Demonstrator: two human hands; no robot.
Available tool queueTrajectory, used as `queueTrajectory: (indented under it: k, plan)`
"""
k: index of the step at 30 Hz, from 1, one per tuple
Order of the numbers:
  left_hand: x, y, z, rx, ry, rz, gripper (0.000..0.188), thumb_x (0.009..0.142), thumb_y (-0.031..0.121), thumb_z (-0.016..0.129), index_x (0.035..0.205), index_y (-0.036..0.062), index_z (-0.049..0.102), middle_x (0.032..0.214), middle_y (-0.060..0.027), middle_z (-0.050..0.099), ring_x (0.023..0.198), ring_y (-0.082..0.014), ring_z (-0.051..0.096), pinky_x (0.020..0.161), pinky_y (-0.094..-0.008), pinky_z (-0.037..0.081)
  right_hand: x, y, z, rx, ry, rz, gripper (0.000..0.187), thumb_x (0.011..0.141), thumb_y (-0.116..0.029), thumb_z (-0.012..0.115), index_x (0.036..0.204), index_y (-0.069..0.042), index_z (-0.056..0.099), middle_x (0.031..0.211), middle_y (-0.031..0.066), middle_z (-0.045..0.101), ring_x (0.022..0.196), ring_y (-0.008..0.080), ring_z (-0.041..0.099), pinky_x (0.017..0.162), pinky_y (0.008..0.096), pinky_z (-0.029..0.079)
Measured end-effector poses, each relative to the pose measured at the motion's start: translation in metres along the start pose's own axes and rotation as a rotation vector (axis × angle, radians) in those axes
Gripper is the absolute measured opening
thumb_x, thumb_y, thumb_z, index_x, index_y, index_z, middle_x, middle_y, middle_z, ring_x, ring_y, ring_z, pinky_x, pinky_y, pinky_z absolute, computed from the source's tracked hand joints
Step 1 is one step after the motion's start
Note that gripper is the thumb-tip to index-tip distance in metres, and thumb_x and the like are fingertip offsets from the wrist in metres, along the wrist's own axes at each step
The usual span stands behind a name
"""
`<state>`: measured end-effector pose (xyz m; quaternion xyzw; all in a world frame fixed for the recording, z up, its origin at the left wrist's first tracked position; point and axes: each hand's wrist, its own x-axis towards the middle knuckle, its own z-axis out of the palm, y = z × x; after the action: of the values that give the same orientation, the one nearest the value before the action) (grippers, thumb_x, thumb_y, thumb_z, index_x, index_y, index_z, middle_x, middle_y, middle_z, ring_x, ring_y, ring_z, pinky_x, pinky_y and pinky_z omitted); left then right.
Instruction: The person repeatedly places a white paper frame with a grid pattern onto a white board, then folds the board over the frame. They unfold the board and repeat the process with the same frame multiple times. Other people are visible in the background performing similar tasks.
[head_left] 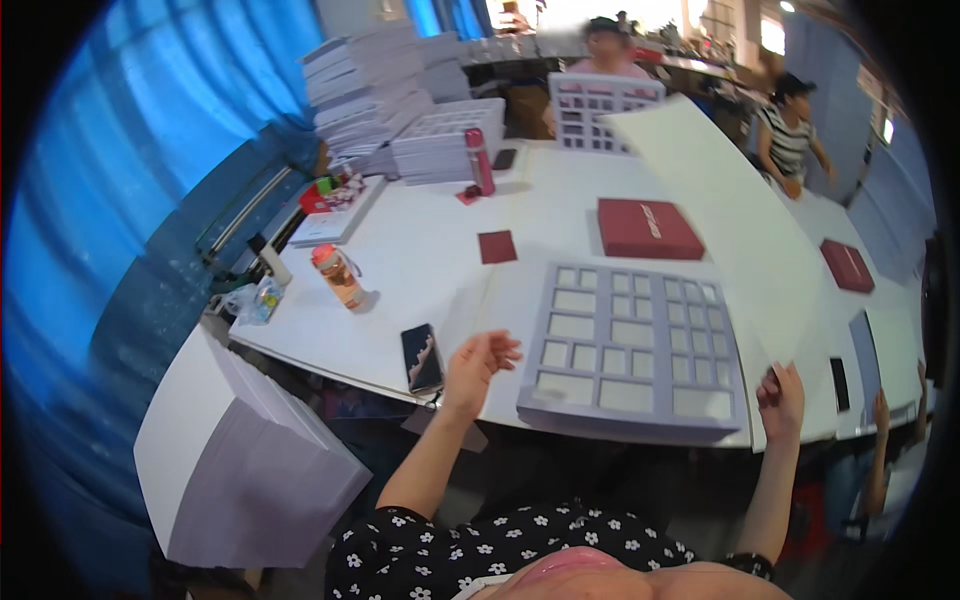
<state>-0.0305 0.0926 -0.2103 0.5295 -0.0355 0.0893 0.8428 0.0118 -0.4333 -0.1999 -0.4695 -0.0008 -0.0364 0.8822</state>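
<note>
My left hand (482,362) hovers over the table's front edge, its fingers loosely bent and apart, nothing in it. A grey-lilac compartment tray (603,345) with several rectangular cells of differing sizes lies flat between my hands, touched by neither. On its right, my right hand (782,398) is closed at the near end of a long off-white sheet (720,215). The sheet slants away to the far left, its far end raised off the table and overlapping a similar tray there. The exact grip of my right fingers is partly hidden.
A black phone (422,358), an orange bottle (337,276) and a dark red square (497,247) lie or stand left of the tray. Behind it is a dark red box (650,228). White board stacks (265,470) rise at left. Co-workers stand across and at right.
</note>
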Motion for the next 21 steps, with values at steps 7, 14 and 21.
queueTrajectory:
  k: [7,14,21]
  plan:
    - [0.015,0.047,-0.012,-0.485,-0.137,-0.155,0.081,0.098,0.066,0.031,0.142,-0.002,0.039,0.14,-0.0238,0.05,0.127,-0.0404,0.052,0.105,-0.0542,0.044,-0.033,-0.02,0.093,-0.38,-0.177,0.175,0.028,0.095,-0.011,0.057,0.122,-0.002,0.054,0.092,0.0011,0.063,0.068,0.008,0.058,0.062,0.0276,0.051]
    - [0.008,0.042,-0.001,0.185,-0.031,-0.121,0.045,0.101,0.01,0.049,0.142,-0.0011,0.036,0.131,-0.0171,0.057,0.116,-0.0254,0.059,0.099,-0.037,0.048,-0.01,-0.002,0.049,-0.913,-0.122,-0.09,0.029,0.092,-0.011,0.061,0.118,0.002,0.057,0.089,-0.0015,0.055,0.082,0.0087,0.052,0.074,0.0271,0.045]
    - [0.009,-0.011,0.033,0.282,0.054,-0.074,0.043,0.1,0.002,0.049,0.141,0.0042,0.036,0.125,-0.0164,0.059,0.109,-0.0229,0.061,0.092,-0.035,0.052,0.02,0.009,0.002,-1.085,0.007,-0.119,0.035,0.086,-0.021,0.072,0.114,-0.001,0.064,0.11,0.009,0.068,0.099,0.0163,0.063,0.089,0.0307,0.046]
